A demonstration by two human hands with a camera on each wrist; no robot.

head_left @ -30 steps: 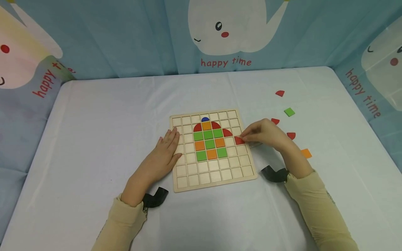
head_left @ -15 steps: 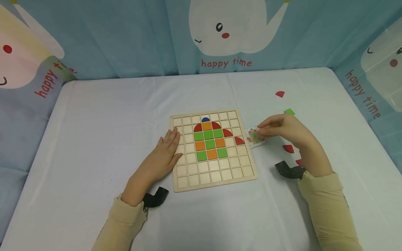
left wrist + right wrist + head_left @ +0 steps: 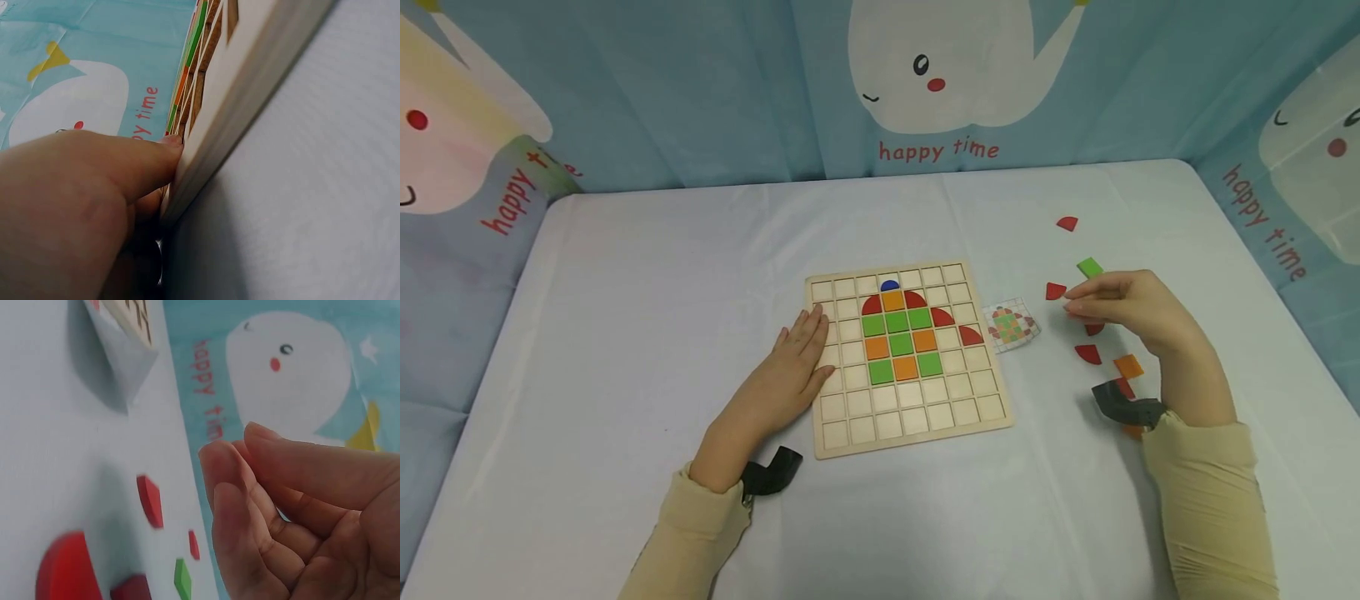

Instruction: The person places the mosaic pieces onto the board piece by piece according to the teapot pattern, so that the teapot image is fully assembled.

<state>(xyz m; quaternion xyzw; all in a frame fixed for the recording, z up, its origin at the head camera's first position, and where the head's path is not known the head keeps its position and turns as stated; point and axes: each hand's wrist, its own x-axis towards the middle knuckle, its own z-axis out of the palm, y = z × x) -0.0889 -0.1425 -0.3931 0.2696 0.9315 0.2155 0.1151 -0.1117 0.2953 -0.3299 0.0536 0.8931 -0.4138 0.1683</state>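
My left hand point(image 3: 786, 371) lies with straight fingers on the left edge of a wooden grid board point(image 3: 888, 427); in the left wrist view its thumb point(image 3: 147, 159) presses on the frame. Green and orange squares, red quarter circles and a blue half circle point(image 3: 890, 286) sit in the board's cells. Over the loose pieces at the right hovers my right hand point(image 3: 1153, 321), fingers loosely bent and nothing between them. Nearest its fingertips is a red quarter circle point(image 3: 1056, 291). A small picture card point(image 3: 1011, 325) touches the board's right side.
Around the right hand lie more loose pieces: a green square point(image 3: 1091, 267), an orange square point(image 3: 1128, 367) and several red quarter circles. The forearm and black wrist mount point(image 3: 1127, 406) partly cover some. A blue printed curtain point(image 3: 715, 92) borders the white table point(image 3: 662, 275).
My right hand has let go of a red quarter circle on the board's right part and moved right, past the card, to the loose pieces. The left hand has stayed in place.
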